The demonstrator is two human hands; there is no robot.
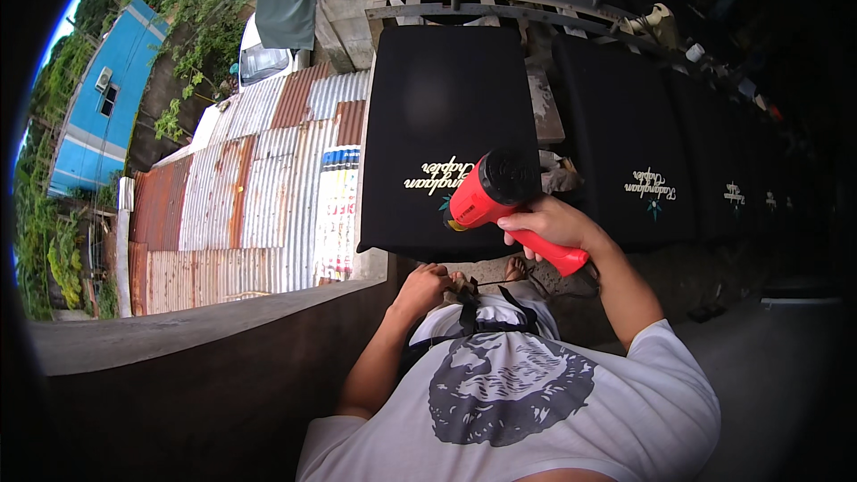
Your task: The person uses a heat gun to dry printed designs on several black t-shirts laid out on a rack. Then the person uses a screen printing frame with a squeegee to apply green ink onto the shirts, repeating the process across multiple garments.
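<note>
My right hand (546, 225) is wrapped round the handle of a red hot-air gun (482, 198) with a black rear cap. The tool hangs over a black fabric-covered board (446, 80), its nozzle end above white printed lettering and a small teal motif. My left hand (427, 284) is down at waist height below the board's front edge, fingers curled beside black straps (469, 312) on my white clothing; what it holds, if anything, is hidden.
More printed black boards (616, 116) stand in a row to the right, with metal rails (500, 9) behind. A concrete parapet (205, 335) runs along the left, corrugated roofing (232, 196) beyond it. My bare foot (515, 270) shows below the board.
</note>
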